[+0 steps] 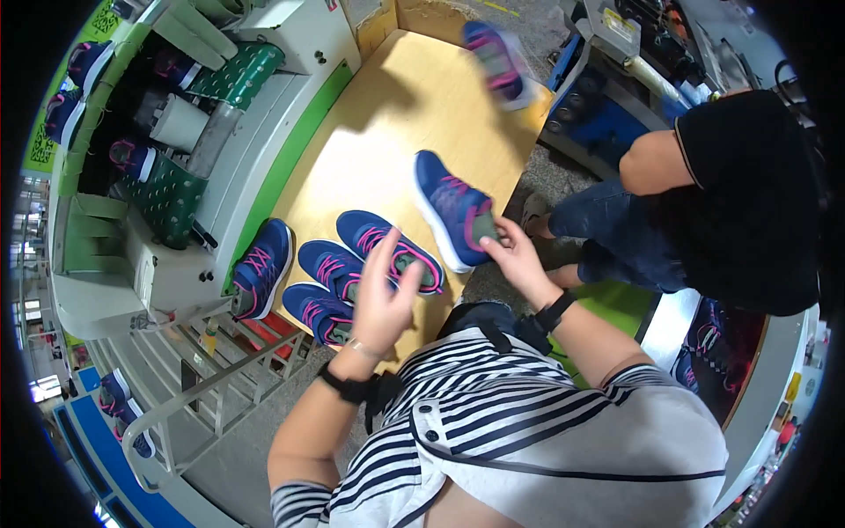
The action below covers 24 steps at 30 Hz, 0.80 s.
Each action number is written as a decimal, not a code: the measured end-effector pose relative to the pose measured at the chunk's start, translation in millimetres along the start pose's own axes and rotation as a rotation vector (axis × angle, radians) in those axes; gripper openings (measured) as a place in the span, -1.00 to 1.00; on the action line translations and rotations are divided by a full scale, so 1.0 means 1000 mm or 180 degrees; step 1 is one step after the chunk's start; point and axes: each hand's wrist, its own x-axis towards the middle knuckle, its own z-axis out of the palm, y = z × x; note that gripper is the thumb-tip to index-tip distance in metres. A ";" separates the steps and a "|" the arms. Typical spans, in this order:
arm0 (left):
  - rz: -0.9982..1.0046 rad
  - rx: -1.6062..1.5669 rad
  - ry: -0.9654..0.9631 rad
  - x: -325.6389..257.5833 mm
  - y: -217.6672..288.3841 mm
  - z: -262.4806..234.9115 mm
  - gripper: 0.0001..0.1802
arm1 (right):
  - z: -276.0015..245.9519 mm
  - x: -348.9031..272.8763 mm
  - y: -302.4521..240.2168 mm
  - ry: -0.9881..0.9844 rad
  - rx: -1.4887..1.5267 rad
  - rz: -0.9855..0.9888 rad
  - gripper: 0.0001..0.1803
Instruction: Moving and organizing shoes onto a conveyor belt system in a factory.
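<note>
Your right hand (513, 249) is closed on the heel end of a blue shoe with pink laces (453, 209), holding it tilted, sole toward the table, over the near right edge of the wooden worktop (400, 114). Your left hand (380, 299) is open, fingers spread, hovering just above a second blue shoe (390, 247) that lies flat near the front edge; it grips nothing that you can see.

Three more blue shoes (304, 282) sit close together at the near left corner, the leftmost touching the edge beside the white and green machine (189, 176). Another shoe (495, 62), blurred, is at the far right edge.

You hold the lifted shoe only at its heel, so it could tip or slip and fall off the right edge toward the seated person in black (735, 198). The crowded corner is the other risk: a sweep of your left hand could nudge the leftmost shoe off the worktop.
</note>
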 end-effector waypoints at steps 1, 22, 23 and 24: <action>0.0043 0.0074 0.0078 0.009 0.003 0.024 -0.20 | 0.003 -0.011 -0.011 -0.0276 0.0079 -0.0047 -0.58; -0.1170 -0.3227 0.0795 0.079 0.070 -0.115 -0.43 | 0.088 0.002 0.010 -0.1543 -0.1345 -0.1289 -0.08; -0.1073 -0.2776 0.1356 0.083 0.077 -0.141 -0.31 | 0.097 0.005 0.010 -0.1369 -0.1567 -0.1409 -0.08; -0.0736 -0.2421 0.1509 0.093 0.063 -0.172 -0.21 | 0.099 0.002 0.010 -0.1323 -0.1557 -0.1319 -0.09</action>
